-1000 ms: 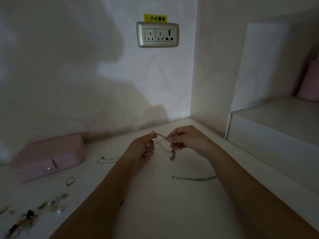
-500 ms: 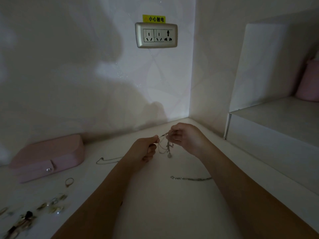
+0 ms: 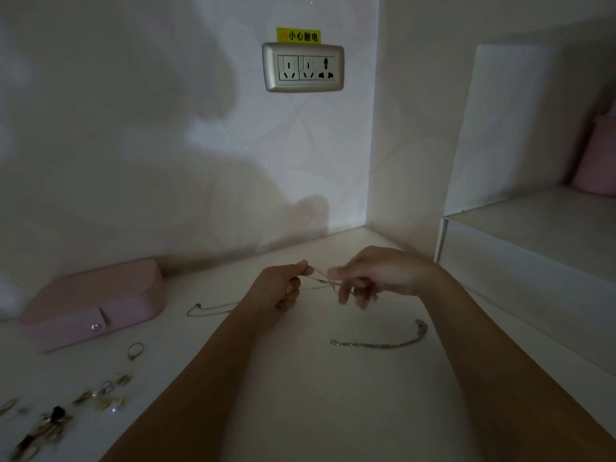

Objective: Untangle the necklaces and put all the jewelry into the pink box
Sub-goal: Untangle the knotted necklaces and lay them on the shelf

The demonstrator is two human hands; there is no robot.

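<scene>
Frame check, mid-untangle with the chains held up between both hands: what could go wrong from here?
1. The left hand pinches the tangled chains stretched toward the blurred right hand; pulling apart could tighten the knot or snap a thin strand.
2. The scene is dim, so fine links are hard to follow.
3. The pink box is closed, so a hand must let go to open it.

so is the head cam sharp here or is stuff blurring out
Head view: dim, soft shadows on the wall; the right hand is motion-blurred, the left hand pinching the necklace is sharper; the loose jewelry at lower left is smeared.
</scene>
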